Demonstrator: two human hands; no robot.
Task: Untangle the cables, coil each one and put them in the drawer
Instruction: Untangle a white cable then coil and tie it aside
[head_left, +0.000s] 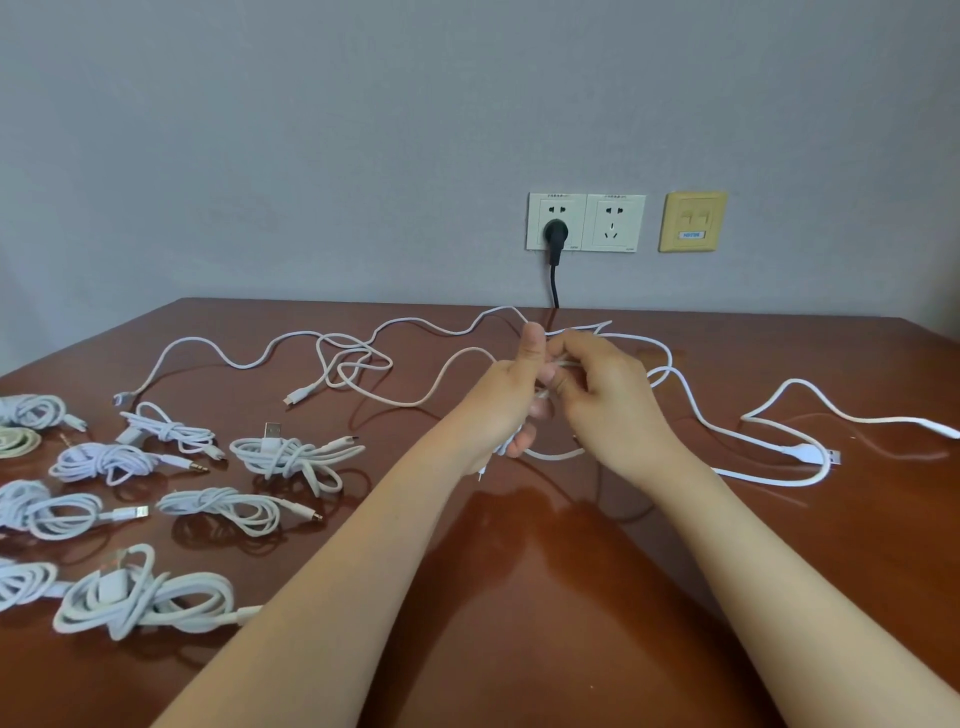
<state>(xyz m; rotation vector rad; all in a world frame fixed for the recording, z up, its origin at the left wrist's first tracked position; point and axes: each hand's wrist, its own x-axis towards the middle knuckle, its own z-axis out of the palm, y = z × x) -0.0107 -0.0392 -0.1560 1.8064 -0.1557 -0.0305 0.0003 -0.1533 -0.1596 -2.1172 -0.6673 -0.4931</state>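
Fig.: my L hand (511, 400) & R hand (602, 387), fingers curled, pinch tangled white cables (802, 451) above table (519, 571); coiled cables (291, 457) at left.

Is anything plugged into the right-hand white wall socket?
No, the right socket has nothing in it; the black plug sits in the left socket.

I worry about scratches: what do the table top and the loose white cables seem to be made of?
Table top: looks like reddish-brown wood or veneer under a glossy lacquer, since it shows mirror-like reflections. Loose white cables: seemingly a smooth, matte plastic or rubber sheath that bends in soft curves. USB plug at the right: its tip looks like bare metal, grey and shiny.
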